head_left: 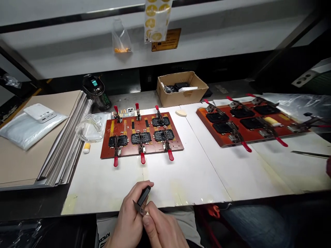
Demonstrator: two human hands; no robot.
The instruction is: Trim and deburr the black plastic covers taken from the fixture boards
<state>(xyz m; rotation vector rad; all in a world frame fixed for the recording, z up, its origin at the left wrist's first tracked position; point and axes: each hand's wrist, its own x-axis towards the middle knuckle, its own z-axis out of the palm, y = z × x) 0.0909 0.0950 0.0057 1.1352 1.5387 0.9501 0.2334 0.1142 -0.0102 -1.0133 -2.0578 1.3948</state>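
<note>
My left hand (130,215) is closed around a small black rectangular part (143,195), near the table's front edge. A small knife blade (137,207) touches or nearly touches that part. My right hand (162,225) is closed on the knife's handle, which is mostly hidden by the fingers. Beyond my hands lies a red-brown fixture board (129,151) with red-handled clamps. Four or more black frames are on it, such as one at the front middle (134,138); the back left places show only strips of tape.
A second fixture board (224,140) stands at the right, near tweezers (309,154). Behind are a cardboard box (169,99) and a dark container (95,91). Stacked sheets (26,162), a yellow-white roll (86,148) and a plastic bag (103,120) are at left. Another person's leg (258,220) shows at right.
</note>
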